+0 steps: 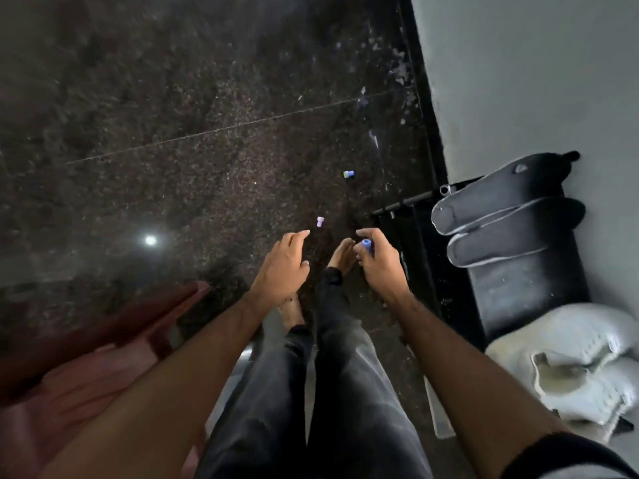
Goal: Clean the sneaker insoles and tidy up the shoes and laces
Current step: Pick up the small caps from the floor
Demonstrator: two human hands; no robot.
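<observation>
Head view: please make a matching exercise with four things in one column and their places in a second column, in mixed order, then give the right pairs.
Things:
1. blue cap
2. pink cap
3. insoles
4. white sneakers

Places:
A. on the black stand, near end
B. on the dark floor, just beyond the left hand
C. pinched in the right hand
D. on the black stand, far end

Pairs: 1-C, 2-B, 3-D, 4-A
</observation>
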